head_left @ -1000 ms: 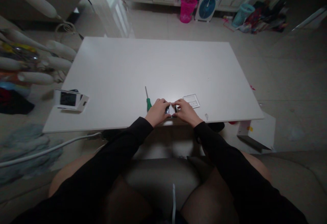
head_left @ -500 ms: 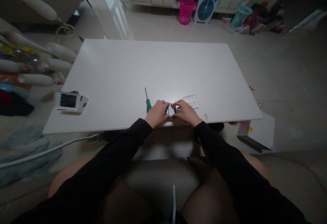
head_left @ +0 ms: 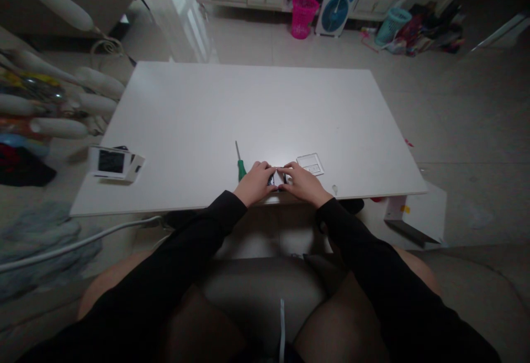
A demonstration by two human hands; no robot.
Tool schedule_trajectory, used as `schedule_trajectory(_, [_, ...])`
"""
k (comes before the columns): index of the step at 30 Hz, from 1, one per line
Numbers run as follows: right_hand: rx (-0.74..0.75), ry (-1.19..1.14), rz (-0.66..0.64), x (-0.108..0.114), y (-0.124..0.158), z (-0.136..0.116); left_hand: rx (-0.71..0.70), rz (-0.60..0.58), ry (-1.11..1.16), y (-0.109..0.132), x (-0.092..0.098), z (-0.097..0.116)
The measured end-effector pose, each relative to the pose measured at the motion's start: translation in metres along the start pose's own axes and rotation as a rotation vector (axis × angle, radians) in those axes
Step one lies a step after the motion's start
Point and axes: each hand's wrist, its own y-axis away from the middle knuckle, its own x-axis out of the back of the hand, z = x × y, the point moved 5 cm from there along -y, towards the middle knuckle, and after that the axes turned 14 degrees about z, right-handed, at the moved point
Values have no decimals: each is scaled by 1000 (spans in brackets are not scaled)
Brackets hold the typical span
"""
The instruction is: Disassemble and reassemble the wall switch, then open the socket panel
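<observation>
At the near edge of the white table (head_left: 256, 103), my left hand (head_left: 254, 183) and my right hand (head_left: 304, 183) face each other. Between them they grip a small flat white-and-black piece (head_left: 279, 179) by its two sides, fingers and thumbs curled round it. Its exact kind is hidden by my fingers. Left of my left hand lies a green-handled screwdriver (head_left: 240, 169), its shaft pointing away from me. Just beyond my right hand rests a white rectangular faceplate (head_left: 310, 164). A tiny clear scrap (head_left: 335, 189) lies to the right.
On the table's left end stands a white box-like holder with a dark screen (head_left: 111, 163). A white cable (head_left: 83, 248) runs below the left edge. Across the floor are a pink basket (head_left: 304, 17), a blue fan (head_left: 335, 12) and a teal basket (head_left: 393, 25).
The fingers of my right hand have shifted slightly on the piece, and more of its white face shows between my hands. The screwdriver and the faceplate lie as before.
</observation>
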Motion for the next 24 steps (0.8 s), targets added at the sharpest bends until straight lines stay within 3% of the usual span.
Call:
schedule_trajectory(16, [-109,8,61,-1,-1,8,0,-4,7,-1,0,1])
schedule_trajectory(24, [-86,58,78,-2,-2,6,8,4,-3,-2,0,0])
